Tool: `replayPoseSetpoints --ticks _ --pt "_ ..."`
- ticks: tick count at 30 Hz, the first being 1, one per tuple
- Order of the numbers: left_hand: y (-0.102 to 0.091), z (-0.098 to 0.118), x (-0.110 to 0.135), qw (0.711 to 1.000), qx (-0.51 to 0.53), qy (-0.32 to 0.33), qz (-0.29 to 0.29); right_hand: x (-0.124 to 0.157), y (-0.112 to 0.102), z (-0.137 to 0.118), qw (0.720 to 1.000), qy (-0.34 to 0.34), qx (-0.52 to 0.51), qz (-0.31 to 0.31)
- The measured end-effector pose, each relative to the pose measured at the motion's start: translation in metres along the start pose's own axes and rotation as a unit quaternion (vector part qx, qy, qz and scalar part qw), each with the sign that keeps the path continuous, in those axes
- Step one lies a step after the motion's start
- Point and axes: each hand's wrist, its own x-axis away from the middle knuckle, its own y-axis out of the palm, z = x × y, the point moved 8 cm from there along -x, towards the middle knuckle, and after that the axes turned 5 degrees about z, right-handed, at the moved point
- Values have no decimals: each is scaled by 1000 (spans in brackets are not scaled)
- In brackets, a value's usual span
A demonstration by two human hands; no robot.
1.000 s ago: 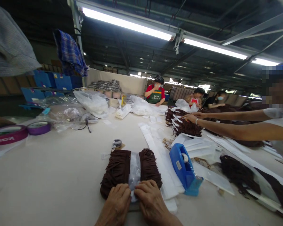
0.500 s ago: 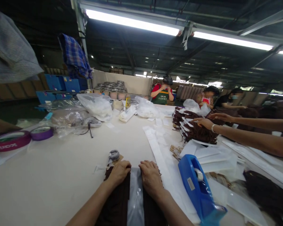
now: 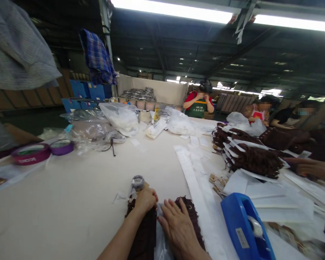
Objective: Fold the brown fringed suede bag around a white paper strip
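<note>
A dark brown fringed fabric piece (image 3: 142, 234) lies before me on the table, with a translucent plastic strip (image 3: 162, 242) down its middle. My left hand (image 3: 146, 200) is closed at its far edge, fingers curled over the brown fabric next to the strip; the fingertips are partly hidden. My right hand (image 3: 180, 224) rests flat with its fingers stretched out, over the strip and the fabric's right half, where metal eyelets show. A grey coil in clear wrapping (image 3: 138, 182) sits at the far left corner, beside my left hand.
To the right stands a blue tape dispenser (image 3: 242, 227). Behind it are white sheets (image 3: 260, 191) and a stack of brown fringed pieces (image 3: 249, 155), with a co-worker's hand (image 3: 311, 167) beside it. Tape rolls (image 3: 31, 154) and plastic bags (image 3: 89, 131) lie at the left.
My right hand has turned and slid inward over the plastic strip, uncovering the right fringe. My left hand has curled more tightly. The co-worker's hands have drawn back from the stack. The view has shifted.
</note>
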Motion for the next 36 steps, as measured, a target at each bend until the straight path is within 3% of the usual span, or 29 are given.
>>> replayPoseSetpoints --ticks 3,5,11,17,19,21,25,32,36 --pt "-1 2 2 999 10 30 15 9 15 -13 998 -15 36 -57" --pt "-7 5 7 997 11 67 41 11 16 -14 997 2 51 -58" --pt "-44 -5 38 970 -22 160 180 27 16 -8 996 -20 87 15" --pt "-43 -33 79 953 1 197 230 70 39 -3 989 -73 105 80" --pt "-47 -47 89 949 23 166 267 77 45 -2 989 -54 101 92" --pt "-55 -67 92 948 46 94 300 80 48 -2 990 -28 95 98" --pt "-61 -97 80 951 92 -45 292 73 40 -7 991 -7 73 108" --pt "-59 -100 40 943 143 -150 259 19 -13 -25 996 78 -42 16" --pt "-55 -101 23 936 208 -162 234 -24 -5 -27 985 126 -92 -74"
